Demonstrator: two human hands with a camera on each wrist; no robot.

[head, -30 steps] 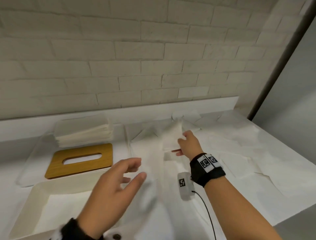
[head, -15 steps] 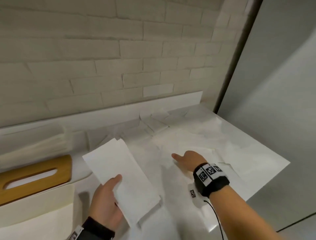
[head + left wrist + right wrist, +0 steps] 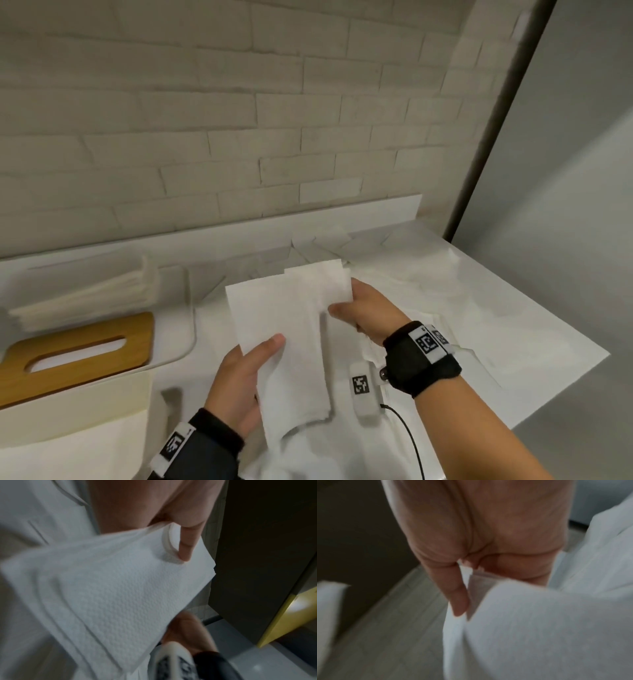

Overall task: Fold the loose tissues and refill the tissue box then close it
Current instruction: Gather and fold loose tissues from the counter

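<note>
My left hand (image 3: 239,383) pinches near edge of tissue (image 3: 284,329), thumb on top; my right hand (image 3: 366,315) grips far corner (both held above counter (image 3: 548,342)); wooden lid (image 3: 75,356) lies left, beside folded stack (image 3: 89,301)

Bare hands, bare forearms on both sides. The right hand (image 3: 368,317) wears a black fabric wristband (image 3: 423,359), and across its top runs a white strip printed with black square-code markers. Hanging just off that band on its left is a small white capsule-shaped module (image 3: 363,389) with another black code on its face, and a thin black cable (image 3: 409,442) curls out of its near end. The left hand (image 3: 239,387) has a black cuff (image 3: 209,445) too, with a white tag showing one black code.
</note>
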